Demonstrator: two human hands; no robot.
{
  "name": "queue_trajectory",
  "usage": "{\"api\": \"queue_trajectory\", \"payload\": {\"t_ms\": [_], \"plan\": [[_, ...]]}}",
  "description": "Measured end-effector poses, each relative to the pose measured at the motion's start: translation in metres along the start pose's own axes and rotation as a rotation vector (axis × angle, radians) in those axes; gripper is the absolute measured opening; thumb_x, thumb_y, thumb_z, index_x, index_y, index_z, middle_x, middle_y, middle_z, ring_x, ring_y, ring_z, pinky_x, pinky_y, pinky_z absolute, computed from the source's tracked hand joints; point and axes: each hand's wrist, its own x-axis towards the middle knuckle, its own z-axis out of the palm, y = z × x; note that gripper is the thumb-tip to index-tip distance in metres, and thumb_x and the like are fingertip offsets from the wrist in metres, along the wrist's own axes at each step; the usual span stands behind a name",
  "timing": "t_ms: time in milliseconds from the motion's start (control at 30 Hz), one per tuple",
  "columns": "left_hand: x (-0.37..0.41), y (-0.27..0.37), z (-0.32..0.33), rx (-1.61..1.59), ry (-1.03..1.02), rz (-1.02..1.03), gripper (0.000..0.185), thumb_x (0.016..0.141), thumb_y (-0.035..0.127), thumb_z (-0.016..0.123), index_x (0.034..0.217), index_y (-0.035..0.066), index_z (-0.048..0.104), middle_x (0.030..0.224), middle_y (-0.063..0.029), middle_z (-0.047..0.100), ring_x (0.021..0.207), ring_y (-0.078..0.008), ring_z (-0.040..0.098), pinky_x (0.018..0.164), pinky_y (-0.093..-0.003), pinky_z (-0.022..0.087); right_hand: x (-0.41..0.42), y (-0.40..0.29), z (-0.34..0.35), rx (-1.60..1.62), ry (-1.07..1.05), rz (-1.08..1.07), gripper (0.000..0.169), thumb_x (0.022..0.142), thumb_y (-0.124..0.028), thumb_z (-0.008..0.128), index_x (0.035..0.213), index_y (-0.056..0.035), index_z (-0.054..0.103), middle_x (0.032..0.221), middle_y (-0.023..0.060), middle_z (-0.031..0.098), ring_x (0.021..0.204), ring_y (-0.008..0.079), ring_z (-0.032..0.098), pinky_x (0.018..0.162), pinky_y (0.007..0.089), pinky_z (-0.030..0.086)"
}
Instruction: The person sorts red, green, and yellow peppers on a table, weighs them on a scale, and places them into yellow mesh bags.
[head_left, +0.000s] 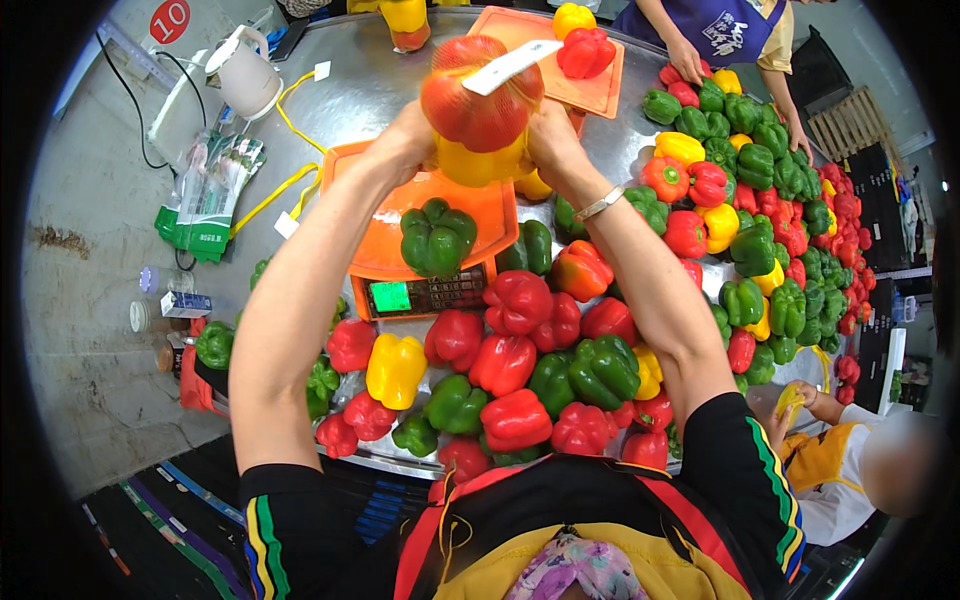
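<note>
Raised over the far side of the table, a netted bundle of red and yellow bell peppers (480, 112) is gripped from both sides. My left hand (411, 136) holds its left side and my right hand (553, 141) its right. A white tag (512, 67) lies across the red top. Below the bundle is an orange scale (360, 232) with a lit green display (390, 297); one green bell pepper (438, 238) rests on its tray. Loose red, green and yellow peppers (517, 367) spread between my forearms. My fingers are partly hidden behind the bundle.
A second orange scale tray (517, 22) holds a red pepper (586, 52) and a yellow one. Another netted bundle (405, 22) stands at the back. An electric kettle (246, 75) is at left. A co-worker's hand (684, 60) touches the pepper pile (780, 247); another person (825, 450) is at right.
</note>
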Motion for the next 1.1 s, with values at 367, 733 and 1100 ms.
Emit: {"api": "queue_trajectory", "payload": {"t_ms": [367,733,1100], "plan": [[-0.064,-0.013,-0.042,-0.133,-0.100,-0.241,0.032,0.097,0.037,0.051,0.107,0.010,0.063,0.089,-0.0032,0.068,0.068,-0.0098,0.064,0.049,-0.0223,0.045,-0.036,-0.014,0.051,-0.027,-0.216,0.245,0.030,0.097,-0.028,0.050,0.093,0.0008,0.059,0.067,0.0086,0.058,0.042,0.0191,0.051,0.036,0.0336,0.038],[-0.059,-0.062,-0.036,-0.323,0.084,-0.220,0.028,0.098,0.018,0.038,0.114,0.001,0.053,0.090,-0.0101,0.066,0.070,-0.0184,0.065,0.056,-0.0308,0.053,-0.032,0.008,0.051,0.118,-0.201,0.405,0.031,0.102,-0.027,0.042,0.109,-0.0048,0.061,0.070,0.0024,0.059,0.045,0.0144,0.051,0.038,0.0284,0.037],[-0.071,-0.089,-0.021,-0.188,0.372,-0.054,0.016,0.097,0.018,0.050,0.087,0.006,0.050,0.069,-0.0043,0.054,0.053,-0.0101,0.045,0.044,-0.0288,0.034,-0.067,0.030,0.054,0.188,-0.040,0.273,0.025,0.100,-0.025,0.050,0.090,-0.0037,0.058,0.059,0.0011,0.051,0.041,0.0102,0.042,0.037,0.0260,0.033]]}}
